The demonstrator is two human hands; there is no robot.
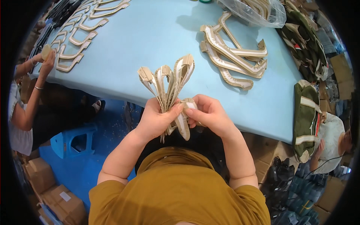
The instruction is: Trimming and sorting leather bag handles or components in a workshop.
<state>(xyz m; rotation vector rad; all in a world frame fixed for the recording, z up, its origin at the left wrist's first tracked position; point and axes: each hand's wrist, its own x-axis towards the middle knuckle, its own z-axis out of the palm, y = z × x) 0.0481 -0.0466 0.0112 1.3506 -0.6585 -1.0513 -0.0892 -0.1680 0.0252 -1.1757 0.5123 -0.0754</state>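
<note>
My left hand [155, 120] grips a fanned bunch of tan, curved flat pieces with pale edging [168, 80], held upright over the near edge of the light blue table [150, 41]. My right hand [210, 114] pinches the lower end of one of those pieces [183, 125] right beside the left hand. Both hands are closed on the bunch, in front of my mustard-coloured shirt.
A loose pile of the same tan pieces [234, 56] lies on the table at right, a clear plastic bag [258, 11] behind it. Rows of pieces [77, 37] lie at left, where another person's hand [47, 62] works. Green bags [305, 116] at right, cardboard boxes [56, 195] and a blue stool [73, 140] below.
</note>
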